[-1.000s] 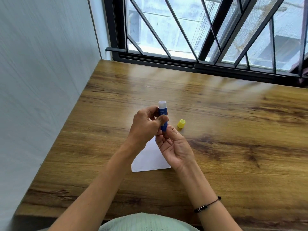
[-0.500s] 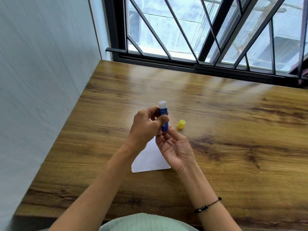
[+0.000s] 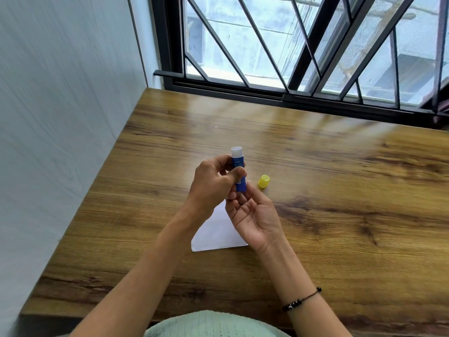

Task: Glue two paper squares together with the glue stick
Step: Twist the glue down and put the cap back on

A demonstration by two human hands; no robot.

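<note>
We hold the glue stick (image 3: 238,171) upright above the wooden table (image 3: 340,190), near its middle, with its white open end pointing up and away from us. Our left hand (image 3: 213,183) wraps the blue body of the tube, thumb pressed across the front of the label and the fingers curled behind it, so the grip is closed firmly on the glue stick. Our right hand (image 3: 252,215) sits just below and to the right, palm turned up, with its fingertips touching the bottom end of the tube; the fingers are only loosely bent there, and we cannot tell whether they pinch the base or merely rest against it.

The yellow cap (image 3: 263,181) lies off the tube on the table, just to the right of our hands and apart from them. The white paper (image 3: 216,233) lies flat on the table directly under our wrists, its near corner and lower edge showing; our hands hide much of it, so we cannot tell whether it is one sheet or two stacked.

A thin dark beaded bracelet (image 3: 301,300) circles our right wrist. A barred window (image 3: 291,45) runs along the far edge of the table, and a pale wall (image 3: 60,117) stands along its left side.
</note>
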